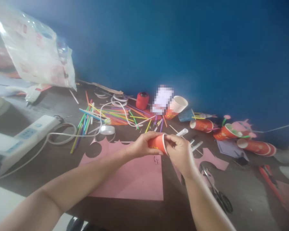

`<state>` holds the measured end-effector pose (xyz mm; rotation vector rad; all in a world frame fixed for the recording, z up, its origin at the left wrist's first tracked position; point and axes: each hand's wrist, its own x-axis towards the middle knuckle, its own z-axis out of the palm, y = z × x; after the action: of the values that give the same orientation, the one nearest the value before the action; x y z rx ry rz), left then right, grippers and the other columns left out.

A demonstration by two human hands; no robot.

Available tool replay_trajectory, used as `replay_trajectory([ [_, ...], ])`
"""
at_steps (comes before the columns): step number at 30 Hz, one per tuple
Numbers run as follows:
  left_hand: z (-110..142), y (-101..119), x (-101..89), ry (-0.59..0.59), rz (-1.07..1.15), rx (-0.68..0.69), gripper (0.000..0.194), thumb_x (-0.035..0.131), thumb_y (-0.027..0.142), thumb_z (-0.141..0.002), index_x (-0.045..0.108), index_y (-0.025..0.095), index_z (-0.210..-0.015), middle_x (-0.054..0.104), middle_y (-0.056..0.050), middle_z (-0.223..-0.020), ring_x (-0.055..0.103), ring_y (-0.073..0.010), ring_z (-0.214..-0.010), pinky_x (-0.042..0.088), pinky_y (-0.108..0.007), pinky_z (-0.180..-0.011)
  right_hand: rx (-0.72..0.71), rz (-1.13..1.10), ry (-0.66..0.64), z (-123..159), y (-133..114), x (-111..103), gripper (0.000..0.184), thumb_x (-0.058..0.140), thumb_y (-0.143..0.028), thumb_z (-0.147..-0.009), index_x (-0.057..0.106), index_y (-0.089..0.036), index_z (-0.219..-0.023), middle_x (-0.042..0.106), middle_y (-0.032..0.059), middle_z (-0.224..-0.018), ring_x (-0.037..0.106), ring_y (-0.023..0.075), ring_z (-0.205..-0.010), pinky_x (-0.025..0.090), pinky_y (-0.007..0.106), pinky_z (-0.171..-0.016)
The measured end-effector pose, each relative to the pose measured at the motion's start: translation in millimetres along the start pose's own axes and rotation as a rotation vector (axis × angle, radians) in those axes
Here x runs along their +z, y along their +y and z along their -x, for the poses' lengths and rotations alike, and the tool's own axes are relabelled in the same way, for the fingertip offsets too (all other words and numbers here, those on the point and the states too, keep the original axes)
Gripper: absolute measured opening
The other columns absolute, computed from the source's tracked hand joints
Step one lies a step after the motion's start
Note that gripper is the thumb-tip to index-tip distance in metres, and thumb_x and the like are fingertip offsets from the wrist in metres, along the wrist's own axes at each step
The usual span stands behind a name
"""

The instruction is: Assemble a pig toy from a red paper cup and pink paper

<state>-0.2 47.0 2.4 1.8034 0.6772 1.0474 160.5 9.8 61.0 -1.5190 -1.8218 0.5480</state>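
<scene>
A red paper cup (157,144) lies on its side in the air above the pink paper sheet (132,179), its white rim facing right. My left hand (144,144) is closed around the cup's body, thumb on top and fingers below. My right hand (179,152) is closed at the rim, with fingertips at the cup's mouth; whether they also pinch something small is hidden. The sheet under my hands has round pieces cut from its far edge. Right of my right wrist lie black-handled scissors (216,191) and a pink paper offcut (213,158).
Coloured straws (115,115) are scattered behind my hands. A cup stack (178,107) and a red cylinder (142,100) stand at the back. Decorated cups (227,132) lie right. A power strip (26,138) with white cables, a glue gun (33,93) and a plastic bag (43,51) are left.
</scene>
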Motion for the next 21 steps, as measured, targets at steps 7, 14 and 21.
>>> replay_trajectory([
  [7,1.0,2.3,1.1,0.023,-0.067,0.004,0.061,0.074,0.042,-0.066,0.056,0.018,-0.119,0.062,-0.012,-0.109,0.058,-0.0269,-0.100,0.043,-0.038,-0.089,0.054,-0.015,0.019,-0.4,2.7,4.7,0.019,0.054,-0.024,-0.080,0.071,-0.021,-0.087,0.073,0.0036,-0.085,0.066,0.0196,-0.075,0.048,0.028,-0.069],
  [14,0.9,0.4,3.2,0.049,-0.130,0.002,0.061,0.072,0.048,-0.066,0.057,0.018,-0.117,0.063,-0.011,-0.104,0.058,-0.0253,-0.096,0.044,-0.037,-0.087,0.089,-0.118,0.029,-2.7,6.6,9.7,0.017,0.056,-0.022,-0.078,0.072,-0.019,-0.084,0.073,0.0030,-0.083,0.066,0.0197,-0.077,0.049,0.028,-0.071],
  [21,2.0,1.1,3.9,0.055,-0.242,0.023,0.066,0.070,0.053,-0.066,0.055,0.019,-0.120,0.063,-0.011,-0.106,0.057,-0.0241,-0.098,0.045,-0.038,-0.089,0.108,-0.212,0.035,-3.5,8.2,12.0,0.016,0.058,-0.020,-0.076,0.072,-0.019,-0.083,0.073,0.0015,-0.082,0.067,0.0185,-0.074,0.050,0.026,-0.069],
])
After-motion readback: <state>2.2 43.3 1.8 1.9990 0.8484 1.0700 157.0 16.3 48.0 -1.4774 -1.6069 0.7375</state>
